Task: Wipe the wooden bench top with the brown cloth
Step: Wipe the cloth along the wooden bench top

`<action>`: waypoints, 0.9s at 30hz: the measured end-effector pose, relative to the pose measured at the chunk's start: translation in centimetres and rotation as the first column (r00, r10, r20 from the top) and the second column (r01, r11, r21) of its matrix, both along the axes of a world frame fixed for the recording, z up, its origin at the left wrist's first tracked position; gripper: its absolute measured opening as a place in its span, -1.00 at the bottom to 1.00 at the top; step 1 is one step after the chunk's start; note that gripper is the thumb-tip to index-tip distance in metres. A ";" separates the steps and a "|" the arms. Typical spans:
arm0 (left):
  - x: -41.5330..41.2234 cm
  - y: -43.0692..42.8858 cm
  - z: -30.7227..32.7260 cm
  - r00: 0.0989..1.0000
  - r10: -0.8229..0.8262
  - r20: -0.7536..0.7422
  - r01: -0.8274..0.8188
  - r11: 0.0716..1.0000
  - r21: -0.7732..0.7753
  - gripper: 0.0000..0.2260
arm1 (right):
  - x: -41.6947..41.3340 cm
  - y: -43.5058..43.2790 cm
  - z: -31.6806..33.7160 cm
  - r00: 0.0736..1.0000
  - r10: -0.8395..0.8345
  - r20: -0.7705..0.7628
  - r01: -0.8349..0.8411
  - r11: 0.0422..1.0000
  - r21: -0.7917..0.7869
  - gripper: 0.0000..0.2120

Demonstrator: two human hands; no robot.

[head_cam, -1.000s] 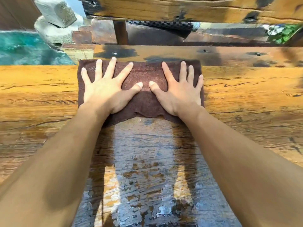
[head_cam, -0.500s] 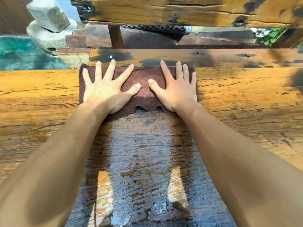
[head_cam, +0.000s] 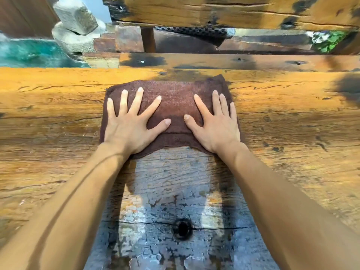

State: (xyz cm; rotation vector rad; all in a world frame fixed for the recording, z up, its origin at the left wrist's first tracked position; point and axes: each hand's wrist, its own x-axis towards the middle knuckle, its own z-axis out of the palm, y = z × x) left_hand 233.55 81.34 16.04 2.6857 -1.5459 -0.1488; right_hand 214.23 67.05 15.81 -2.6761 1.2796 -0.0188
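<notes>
The brown cloth [head_cam: 176, 106], soft, limp and probably damp, lies flat on the bench top [head_cam: 292, 117] toward twelve o'clock and should slide best under flat palms, as now: left hand [head_cam: 130, 121] and right hand [head_cam: 216, 121] spread, pressing it, arms outstretched.

Both arms are stretched out in front, bare forearms [head_cam: 78, 191] coming in from the bottom corners and angling toward each other. Left grip [head_cam: 128, 129] is flat and palm down, fingers [head_cam: 150, 108] straight and fanned wide, thumb sticking out to the inside. Right grip [head_cam: 216, 127] is the same deal, palm down, but with its fingers closer together. The two thumbs point at each other with a small gap between them, not touching.
</notes>
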 end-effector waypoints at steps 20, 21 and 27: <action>-16.2 25.5 -0.2 1.000 -0.017 -0.019 0.018 0.997 0.076 -0.29 | -16.6 25.3 0.4 0.997 0.054 -0.059 -0.051 0.997 0.059 -0.22; -16.9 26.5 -0.2 1.000 -0.018 -0.020 0.020 0.996 0.092 -0.29 | -17.3 26.4 0.3 0.996 0.061 -0.070 -0.057 0.996 0.062 -0.22; -21.3 33.4 0.7 0.997 -0.012 -0.076 0.020 0.994 0.109 -0.30 | -21.4 33.4 0.8 0.993 0.077 -0.085 -0.070 0.994 0.080 -0.23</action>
